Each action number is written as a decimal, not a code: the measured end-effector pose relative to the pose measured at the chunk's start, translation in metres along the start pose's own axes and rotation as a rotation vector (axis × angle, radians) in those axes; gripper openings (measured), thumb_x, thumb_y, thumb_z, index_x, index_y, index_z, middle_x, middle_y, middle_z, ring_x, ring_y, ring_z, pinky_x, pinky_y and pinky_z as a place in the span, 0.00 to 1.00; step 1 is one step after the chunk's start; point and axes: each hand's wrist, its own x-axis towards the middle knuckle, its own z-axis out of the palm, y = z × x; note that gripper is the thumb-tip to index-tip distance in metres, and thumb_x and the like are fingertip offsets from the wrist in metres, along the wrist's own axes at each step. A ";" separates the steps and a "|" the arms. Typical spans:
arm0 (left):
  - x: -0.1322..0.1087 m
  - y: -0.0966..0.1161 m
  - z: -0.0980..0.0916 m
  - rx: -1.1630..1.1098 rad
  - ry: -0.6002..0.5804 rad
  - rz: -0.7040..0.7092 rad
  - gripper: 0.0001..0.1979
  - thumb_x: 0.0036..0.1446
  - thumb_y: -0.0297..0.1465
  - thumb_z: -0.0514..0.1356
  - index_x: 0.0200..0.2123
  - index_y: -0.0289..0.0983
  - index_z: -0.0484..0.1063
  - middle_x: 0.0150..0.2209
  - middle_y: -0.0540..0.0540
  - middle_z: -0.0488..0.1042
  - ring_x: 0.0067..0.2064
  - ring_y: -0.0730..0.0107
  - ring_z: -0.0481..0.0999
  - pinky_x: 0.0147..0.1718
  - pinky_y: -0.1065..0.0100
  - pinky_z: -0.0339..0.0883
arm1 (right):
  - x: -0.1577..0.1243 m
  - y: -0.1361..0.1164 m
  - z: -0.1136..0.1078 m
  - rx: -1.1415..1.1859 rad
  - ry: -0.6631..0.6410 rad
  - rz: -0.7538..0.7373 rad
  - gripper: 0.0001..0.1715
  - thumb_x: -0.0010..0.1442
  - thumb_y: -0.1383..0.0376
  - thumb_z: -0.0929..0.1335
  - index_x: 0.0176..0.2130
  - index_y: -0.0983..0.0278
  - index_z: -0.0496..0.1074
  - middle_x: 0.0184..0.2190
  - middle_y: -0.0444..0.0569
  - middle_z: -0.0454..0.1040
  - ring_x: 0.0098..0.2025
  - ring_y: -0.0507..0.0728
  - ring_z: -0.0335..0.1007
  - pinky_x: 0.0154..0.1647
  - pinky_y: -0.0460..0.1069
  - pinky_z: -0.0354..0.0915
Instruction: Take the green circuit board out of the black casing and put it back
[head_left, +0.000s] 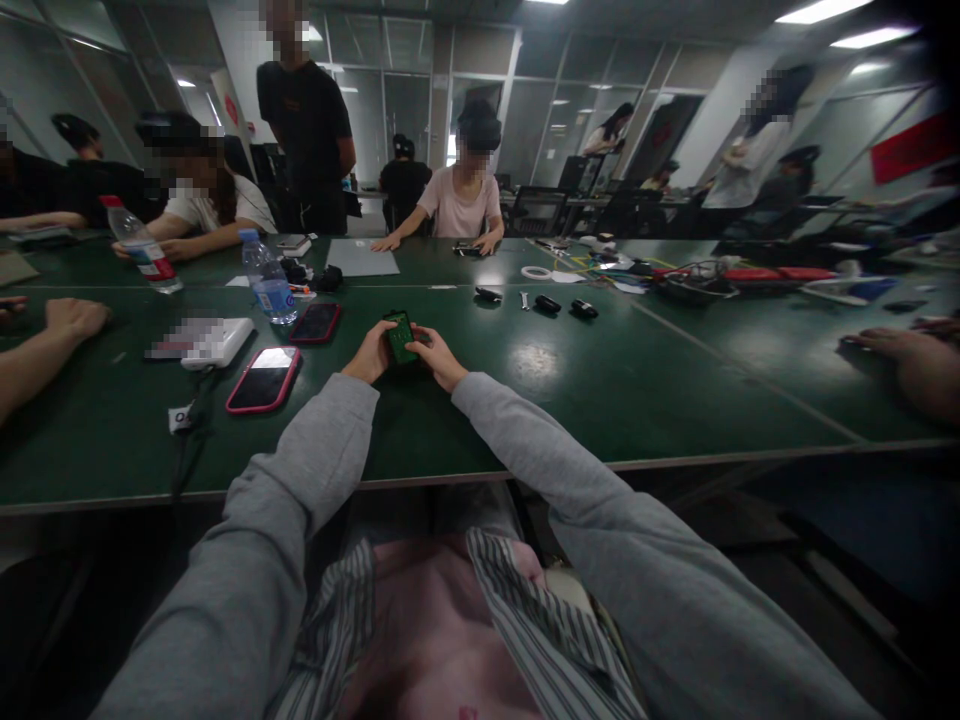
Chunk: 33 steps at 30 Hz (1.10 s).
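A small green circuit board [402,338] with a dark edge is held tilted just above the green table. My left hand [369,352] grips its left side, thumb over the face. From the right, my right hand [438,356] holds the other side, with its thumb on the front near the lower corner. The fingers behind the board are mostly hidden. Left of my hands lie a phone in a red case [315,323] and a second phone with a pink-red rim [264,380], its screen partly bright.
Plastic bottles [268,280] [142,245] and a white power bank [217,343] with a cable stand or lie at left. Small black objects [547,305] and a metal wrench [525,301] lie ahead right. Beyond are tangled wires [622,262]. Other people's arms [45,345] rest at both sides.
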 end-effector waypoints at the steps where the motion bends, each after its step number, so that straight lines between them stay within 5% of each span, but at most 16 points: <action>1: 0.000 0.000 0.000 0.002 -0.005 0.001 0.19 0.56 0.32 0.57 0.49 0.33 0.76 0.40 0.40 0.82 0.47 0.56 0.80 0.46 0.59 0.74 | 0.000 0.000 0.000 -0.004 0.002 0.002 0.31 0.46 0.65 0.73 0.50 0.60 0.65 0.49 0.48 0.72 0.54 0.55 0.69 0.56 0.56 0.69; 19: 0.006 -0.002 -0.006 0.041 0.002 0.184 0.19 0.48 0.32 0.68 0.44 0.37 0.72 0.44 0.44 0.80 0.44 0.61 0.79 0.44 0.61 0.73 | 0.010 0.007 -0.005 0.007 0.041 -0.026 0.28 0.47 0.67 0.74 0.48 0.62 0.69 0.44 0.46 0.74 0.48 0.53 0.71 0.56 0.52 0.68; 33: 0.008 -0.003 -0.013 0.072 -0.041 0.187 0.19 0.49 0.33 0.69 0.45 0.37 0.73 0.48 0.43 0.79 0.48 0.59 0.78 0.47 0.58 0.73 | 0.008 0.005 -0.006 0.003 0.017 -0.001 0.30 0.49 0.68 0.73 0.51 0.61 0.67 0.41 0.44 0.73 0.42 0.52 0.72 0.49 0.52 0.71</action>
